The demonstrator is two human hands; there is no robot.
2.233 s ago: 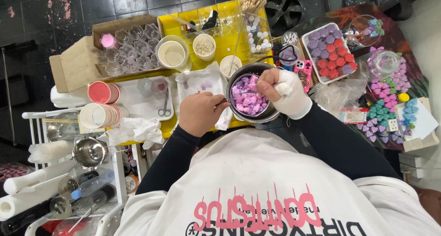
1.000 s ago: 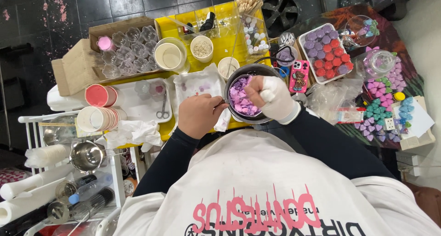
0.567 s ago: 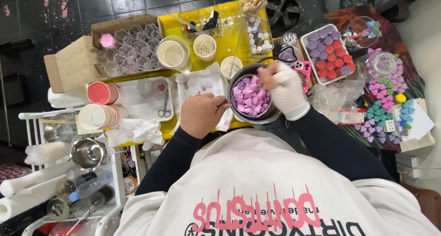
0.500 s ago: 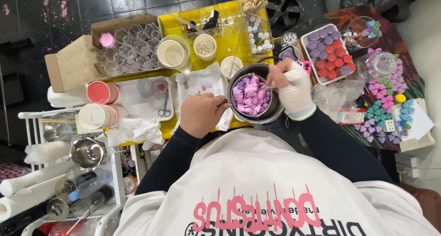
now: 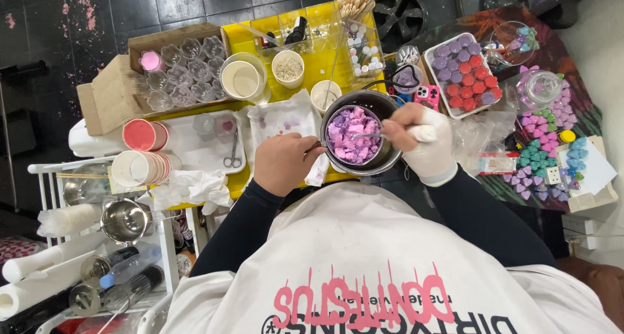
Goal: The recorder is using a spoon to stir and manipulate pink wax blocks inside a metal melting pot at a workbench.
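Two hands: left [image 5: 284,161] clenched on pot [image 5: 361,141] handle, right [image 5: 416,135] gripping spoon [image 5: 367,136], long axis pointing left.

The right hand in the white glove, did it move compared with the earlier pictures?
Yes. The right hand was above the middle of the dark pot of purple chunks; now it sits at the pot's right rim, toward the tray of purple and red pieces.

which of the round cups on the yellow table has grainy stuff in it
The middle cup, speckled with beige grains; the larger cup left and smaller cup right hold none.
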